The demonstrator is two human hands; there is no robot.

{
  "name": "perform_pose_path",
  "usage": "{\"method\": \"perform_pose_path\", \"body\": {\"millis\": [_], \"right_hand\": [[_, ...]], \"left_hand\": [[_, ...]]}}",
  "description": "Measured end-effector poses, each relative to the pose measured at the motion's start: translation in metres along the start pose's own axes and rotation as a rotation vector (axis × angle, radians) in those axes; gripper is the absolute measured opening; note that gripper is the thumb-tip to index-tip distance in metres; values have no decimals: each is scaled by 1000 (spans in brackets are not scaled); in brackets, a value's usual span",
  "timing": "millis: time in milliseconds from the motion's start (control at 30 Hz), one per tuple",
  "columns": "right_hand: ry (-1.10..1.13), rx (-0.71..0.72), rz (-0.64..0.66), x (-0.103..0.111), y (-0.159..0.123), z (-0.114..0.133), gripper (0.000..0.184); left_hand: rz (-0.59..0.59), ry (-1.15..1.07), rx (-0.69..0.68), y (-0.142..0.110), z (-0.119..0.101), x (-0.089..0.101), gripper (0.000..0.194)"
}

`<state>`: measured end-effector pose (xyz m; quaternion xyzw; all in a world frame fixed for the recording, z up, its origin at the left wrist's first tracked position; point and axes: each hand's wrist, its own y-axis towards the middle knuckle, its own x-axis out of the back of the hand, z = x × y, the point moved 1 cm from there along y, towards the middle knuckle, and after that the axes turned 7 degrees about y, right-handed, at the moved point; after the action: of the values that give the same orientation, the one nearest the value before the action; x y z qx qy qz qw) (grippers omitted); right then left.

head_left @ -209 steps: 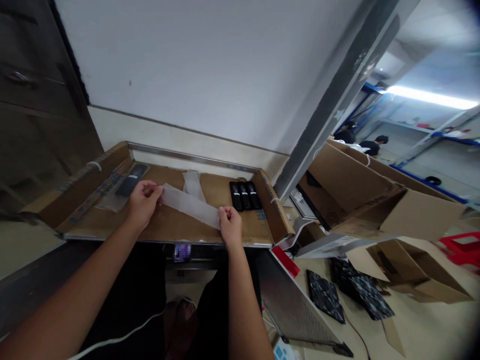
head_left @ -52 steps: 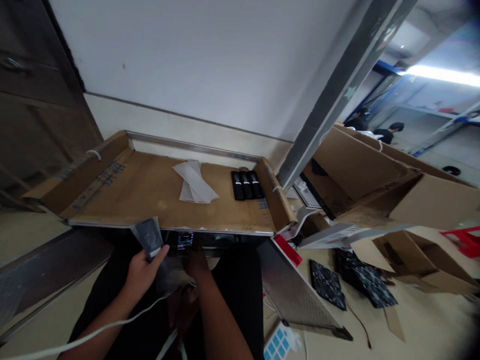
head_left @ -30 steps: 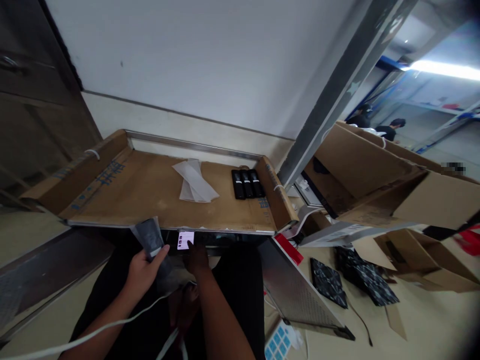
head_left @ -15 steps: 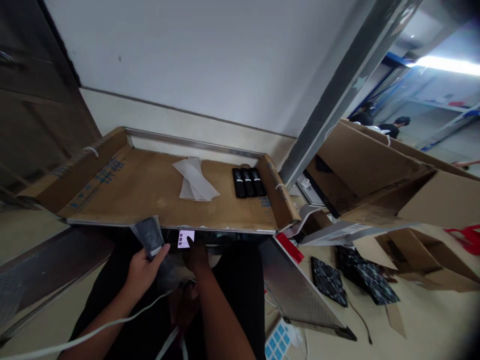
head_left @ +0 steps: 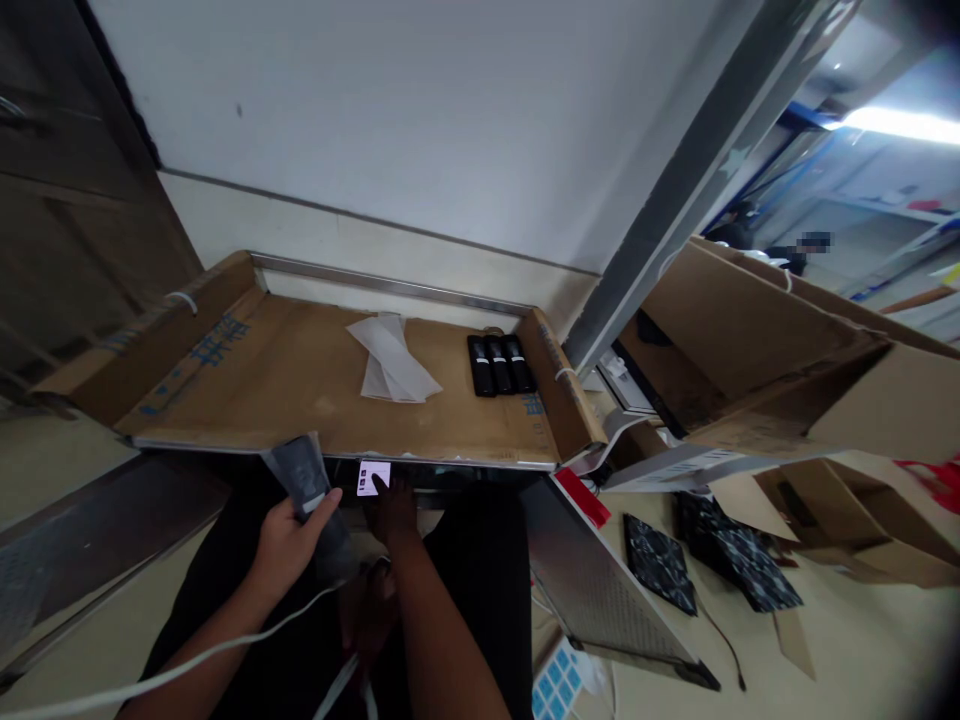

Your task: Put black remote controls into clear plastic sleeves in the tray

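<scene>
My left hand (head_left: 289, 540) is closed around a dark, elongated item in a translucent plastic sleeve (head_left: 304, 475), with a white band near my thumb. It is held over my lap, at the tray's front edge. My right hand (head_left: 394, 512) reaches under that edge, and a fingertip touches a small lit screen (head_left: 373, 478) showing dark icons on white. Its other fingers are dark and partly hidden. Black elongated items with white bands (head_left: 501, 365) lie side by side at the right of the cardboard-lined tray (head_left: 300, 350). Flat translucent sleeves (head_left: 394, 360) overlap in its middle.
A white cable (head_left: 225, 650) crosses my left forearm. To the right stand a large open carton (head_left: 765, 340) and a metal post (head_left: 675, 190). Dark patterned packets (head_left: 660, 563) and a smaller carton (head_left: 855, 520) are on the floor. People are in the far background.
The view has shifted very slightly. Both hands stay in nearly the same place, the left still holding the sleeved item and the right still at the lit screen.
</scene>
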<state>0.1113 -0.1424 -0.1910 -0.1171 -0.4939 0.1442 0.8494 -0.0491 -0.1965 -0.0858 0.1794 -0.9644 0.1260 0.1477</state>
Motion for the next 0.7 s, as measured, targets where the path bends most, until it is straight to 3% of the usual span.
{"method": "perform_pose_path", "body": {"millis": [533,700], "right_hand": [[-5,13,33,-2,-5,-2,61],[66,18,-45,-5,-6,-5,56]], "left_hand": [[-3,-5,-42,-2,-7,2,54],[0,-8,-62,-2,-4,2,54]]}}
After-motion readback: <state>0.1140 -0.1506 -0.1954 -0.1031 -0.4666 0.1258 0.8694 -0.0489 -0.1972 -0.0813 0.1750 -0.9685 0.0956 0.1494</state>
